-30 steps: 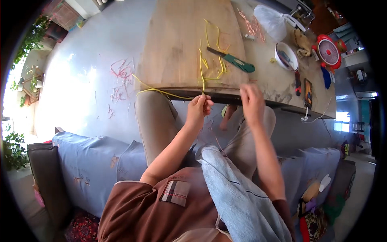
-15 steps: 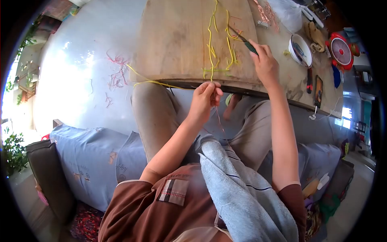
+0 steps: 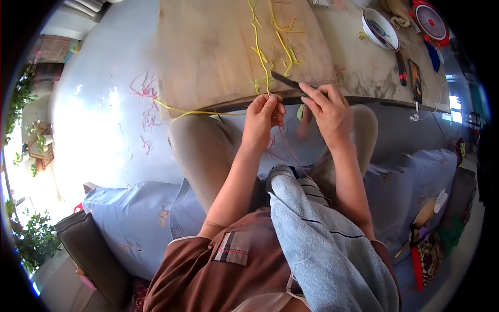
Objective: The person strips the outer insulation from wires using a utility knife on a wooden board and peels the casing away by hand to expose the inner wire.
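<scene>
My left hand [image 3: 264,120] pinches the end of a yellow wire [image 3: 258,47] at the front edge of the wooden board [image 3: 208,57]; thin reddish wire [image 3: 292,151] hangs below it. My right hand [image 3: 331,115] is wrapped round the utility knife [image 3: 286,80], its dark blade pointing up and left over the board, close to the yellow wire. The knife's handle is mostly hidden in my fingers. More yellow wire pieces [image 3: 285,49] lie on the board. A longer yellow wire [image 3: 189,111] stretches left from near my left hand, past the board's edge.
At the right stand a white bowl [image 3: 366,32] with tools in it, a red-and-black tool [image 3: 401,70], a phone [image 3: 415,80] with a white cable, and a red round object [image 3: 432,21]. Reddish strands [image 3: 145,88] lie on the floor. A light blue towel [image 3: 317,244] hangs over my front.
My right hand has picked up the knife from the board and brought it down and left beside my left hand. My left hand still pinches the wire. The view has shifted.
</scene>
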Demonstrator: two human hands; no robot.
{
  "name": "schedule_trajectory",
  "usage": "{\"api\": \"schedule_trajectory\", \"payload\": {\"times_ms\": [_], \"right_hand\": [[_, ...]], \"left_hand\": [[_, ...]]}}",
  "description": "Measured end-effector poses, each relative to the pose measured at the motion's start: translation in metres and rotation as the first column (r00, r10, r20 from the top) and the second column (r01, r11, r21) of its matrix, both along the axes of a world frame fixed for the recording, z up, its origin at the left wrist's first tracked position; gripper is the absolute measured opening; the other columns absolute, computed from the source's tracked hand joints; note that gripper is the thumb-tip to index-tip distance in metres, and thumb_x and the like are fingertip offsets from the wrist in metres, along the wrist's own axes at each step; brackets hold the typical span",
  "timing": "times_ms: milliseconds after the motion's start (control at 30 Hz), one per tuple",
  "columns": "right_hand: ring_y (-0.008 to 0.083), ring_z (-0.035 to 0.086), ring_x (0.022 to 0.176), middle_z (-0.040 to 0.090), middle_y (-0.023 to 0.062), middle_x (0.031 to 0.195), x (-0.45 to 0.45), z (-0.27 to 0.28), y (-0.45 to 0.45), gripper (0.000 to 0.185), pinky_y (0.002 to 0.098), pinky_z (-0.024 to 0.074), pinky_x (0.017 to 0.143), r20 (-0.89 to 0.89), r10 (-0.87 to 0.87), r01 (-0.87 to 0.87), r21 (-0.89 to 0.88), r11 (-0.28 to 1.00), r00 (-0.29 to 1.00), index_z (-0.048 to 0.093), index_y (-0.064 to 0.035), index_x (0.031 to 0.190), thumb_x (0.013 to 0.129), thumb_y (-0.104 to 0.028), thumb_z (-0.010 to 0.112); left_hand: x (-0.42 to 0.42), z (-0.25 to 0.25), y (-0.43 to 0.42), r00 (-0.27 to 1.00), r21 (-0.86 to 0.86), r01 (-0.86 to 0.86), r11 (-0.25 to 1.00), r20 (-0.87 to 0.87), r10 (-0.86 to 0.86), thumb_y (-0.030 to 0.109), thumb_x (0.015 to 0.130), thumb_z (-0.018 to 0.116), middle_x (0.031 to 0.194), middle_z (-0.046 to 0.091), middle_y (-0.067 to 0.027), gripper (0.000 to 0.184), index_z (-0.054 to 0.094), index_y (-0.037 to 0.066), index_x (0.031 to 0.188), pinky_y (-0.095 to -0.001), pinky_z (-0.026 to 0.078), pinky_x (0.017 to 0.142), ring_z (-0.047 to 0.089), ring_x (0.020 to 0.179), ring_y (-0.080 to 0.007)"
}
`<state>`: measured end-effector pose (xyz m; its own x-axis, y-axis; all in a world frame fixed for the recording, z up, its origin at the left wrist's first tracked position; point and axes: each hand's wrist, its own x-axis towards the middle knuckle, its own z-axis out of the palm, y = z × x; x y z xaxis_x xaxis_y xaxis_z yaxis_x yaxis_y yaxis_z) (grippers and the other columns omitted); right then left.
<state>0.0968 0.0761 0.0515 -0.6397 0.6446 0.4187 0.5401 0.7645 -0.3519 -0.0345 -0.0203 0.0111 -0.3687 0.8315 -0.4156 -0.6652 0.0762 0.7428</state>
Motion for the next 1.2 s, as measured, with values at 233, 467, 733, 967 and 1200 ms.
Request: {"api": "schedule_trajectory", "payload": {"times_ms": [233,467,733,967,1200], "right_hand": [[0.0191,0.053,0.075,0.05,0.0009,0.077,-0.013,0.005,-0.002,0.028,0.0322,0.0436,0.066,-0.008,0.041,-0.041,0.039,0.998,0.999,0.065,-0.0213,0.099,0.071,-0.02,0.068],[0.0198,0.052,0.077,0.05,0.0016,0.078,-0.017,-0.003,-0.003,0.025,0.0326,0.0428,0.067,0.044,0.064,-0.062,-0.042,0.997,0.997,0.065,-0.0192,0.096,0.072,-0.019,0.067],[0.0202,0.053,0.074,0.051,0.001,0.076,-0.017,0.001,0.002,0.022,0.0322,0.0437,0.066,0.028,0.069,-0.067,-0.065,0.996,0.997,0.066,-0.0202,0.095,0.073,-0.02,0.066],[0.0181,0.053,0.073,0.05,-0.0003,0.076,0.002,0.002,0.015,0.027,0.0318,0.0447,0.066,-0.039,0.084,-0.08,0.086,0.993,0.996,0.066,-0.022,0.095,0.068,-0.018,0.069],[0.0195,0.052,0.081,0.049,0.0023,0.083,-0.004,-0.009,0.004,0.035,0.0324,0.0429,0.07,0.054,0.16,-0.163,0.04,0.986,0.986,0.064,-0.0237,0.102,0.068,-0.016,0.069]], "left_hand": [[0.008,-0.003,-0.001,0.995,-0.031,-0.092,0.995,-0.033,0.091,0.019,0.092,0.047,0.067,0.055,-0.0044,0.016,0.048,0.003,0.092,-0.023,0.044,0.045,0.051,0.052,-0.0092],[0.023,0.009,-0.01,0.92,-0.03,-0.209,0.977,-0.343,0.187,0.011,0.089,0.05,0.07,0.055,-0.0076,0.017,0.043,-0.002,0.097,-0.0218,0.042,0.04,0.05,0.046,-0.0092],[0.014,0.009,-0.008,0.995,-0.038,-0.103,0.994,-0.018,0.103,0.013,0.091,0.046,0.07,0.051,-0.0008,0.019,0.052,0.0,0.104,-0.0188,0.036,0.041,0.041,0.051,-0.0046],[-0.002,-0.006,0.002,0.873,0.14,-0.123,0.982,0.486,0.04,0.009,0.091,0.045,0.07,0.047,0.0014,0.015,0.053,0.001,0.101,-0.0159,0.024,0.041,0.029,0.049,-0.0037],[0.008,-0.002,0.0,0.994,-0.066,-0.11,0.992,0.0,0.11,0.018,0.092,0.047,0.079,0.06,-0.0068,0.016,0.051,0.002,0.095,-0.0199,0.044,0.046,0.047,0.054,-0.0064]]}}
